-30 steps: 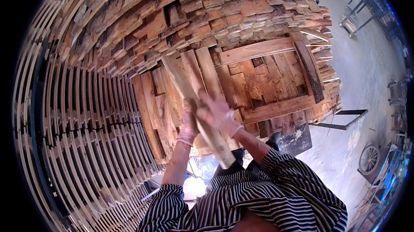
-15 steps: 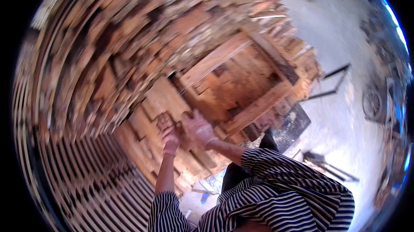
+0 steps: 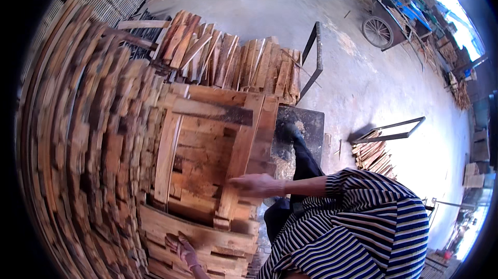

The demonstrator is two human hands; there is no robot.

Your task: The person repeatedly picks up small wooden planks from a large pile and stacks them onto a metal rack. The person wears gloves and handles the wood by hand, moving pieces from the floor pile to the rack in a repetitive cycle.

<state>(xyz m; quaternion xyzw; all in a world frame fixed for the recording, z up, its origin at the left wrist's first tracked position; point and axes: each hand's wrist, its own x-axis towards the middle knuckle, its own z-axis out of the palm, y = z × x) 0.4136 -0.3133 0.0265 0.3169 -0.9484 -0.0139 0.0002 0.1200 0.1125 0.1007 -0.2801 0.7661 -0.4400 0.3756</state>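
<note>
My left hand (image 3: 182,250), in a pale glove, lies over the short boards (image 3: 202,237) at the near end of the bench, its fingers spread. My right hand (image 3: 257,184), gloved too, reaches across with fingers stretched out at the long side rail (image 3: 240,157) of a rectangular wooden frame. Whether it presses on the rail or only hovers there is hard to tell. A dark-edged crosspiece (image 3: 212,111) spans the frame's far end. Inside the frame lie flat brown boards (image 3: 199,175).
A tall stack of wood strips (image 3: 88,149) rises on the left. More strips (image 3: 228,64) stand at the bench's far end. Black metal frames (image 3: 313,61), a dark platform (image 3: 306,128) and a strip bundle (image 3: 374,153) are on the right. A wheeled cart (image 3: 389,25) stands farther off.
My view has turned to the right. My hands, close together over the boards before, are now apart; the right one has gone to the frame's side rail, while the left remains over the boards.
</note>
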